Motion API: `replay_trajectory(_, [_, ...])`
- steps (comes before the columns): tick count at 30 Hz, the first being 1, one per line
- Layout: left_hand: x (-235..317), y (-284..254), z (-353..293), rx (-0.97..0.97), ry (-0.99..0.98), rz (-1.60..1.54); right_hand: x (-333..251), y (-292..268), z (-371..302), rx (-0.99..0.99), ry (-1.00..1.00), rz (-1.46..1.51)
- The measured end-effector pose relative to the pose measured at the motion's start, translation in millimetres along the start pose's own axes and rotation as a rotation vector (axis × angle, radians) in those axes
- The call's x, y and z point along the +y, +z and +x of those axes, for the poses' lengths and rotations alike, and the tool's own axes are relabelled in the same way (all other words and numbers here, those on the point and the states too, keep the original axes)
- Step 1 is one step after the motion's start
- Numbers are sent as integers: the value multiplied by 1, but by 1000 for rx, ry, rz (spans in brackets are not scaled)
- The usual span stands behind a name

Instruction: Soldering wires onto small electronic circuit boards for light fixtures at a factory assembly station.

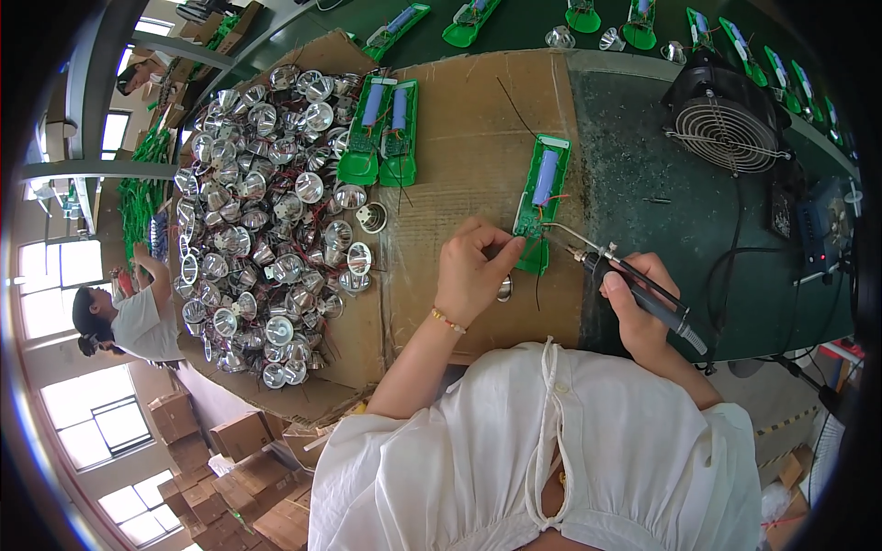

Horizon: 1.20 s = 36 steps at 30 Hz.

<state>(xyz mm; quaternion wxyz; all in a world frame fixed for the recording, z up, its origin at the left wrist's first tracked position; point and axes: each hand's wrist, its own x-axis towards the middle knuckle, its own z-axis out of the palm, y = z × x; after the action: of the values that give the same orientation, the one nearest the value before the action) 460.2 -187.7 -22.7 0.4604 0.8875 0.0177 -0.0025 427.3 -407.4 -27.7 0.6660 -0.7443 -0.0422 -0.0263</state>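
My right hand (pixel 638 298) grips a soldering iron (pixel 648 298) with a thin metal feed tube along it. Its tip reaches the circuit board (pixel 527 220) inside a green plastic housing (pixel 555 197). That housing also carries a blue cylindrical battery (pixel 546 176), with a red wire beside it. My left hand (pixel 475 264) is pinched closed at the left edge of the board; what its fingertips hold is too small to make out. Partly hidden below that hand, a small silver reflector (pixel 504 288) lies by the housing.
A large heap of silver reflectors (pixel 262 230) with wires covers the cardboard (pixel 441 119) on the left. Two green housings (pixel 399 138) lie beside it. At the right stand a fan (pixel 726 133) and a blue-fronted box (pixel 820 230). Several more housings line the far side. A person (pixel 138 312) works at left.
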Motion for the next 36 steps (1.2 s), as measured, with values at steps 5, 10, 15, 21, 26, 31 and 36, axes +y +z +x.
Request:
replay_trajectory(5, [0,0,1,-15,0,27,1,5,2,45,20,62])
replay_trajectory(10, [4,-2,1,-37,-79,15,4,10,4,47,35,103])
replay_trajectory(15, [5,-2,1,-51,-99,15,7,12,6,54,60,158])
replay_trajectory(21, [3,-1,2,-31,-52,31,5,10,7,8,112,157])
replay_trajectory(26, [-1,-2,2,-35,-59,17,-1,12,4,92,197,279])
replay_trajectory(31, [2,-2,4,-59,-79,8,0,7,1,67,140,221])
replay_trajectory(36, [2,-3,3,-63,-98,-1,1,5,0,52,125,178])
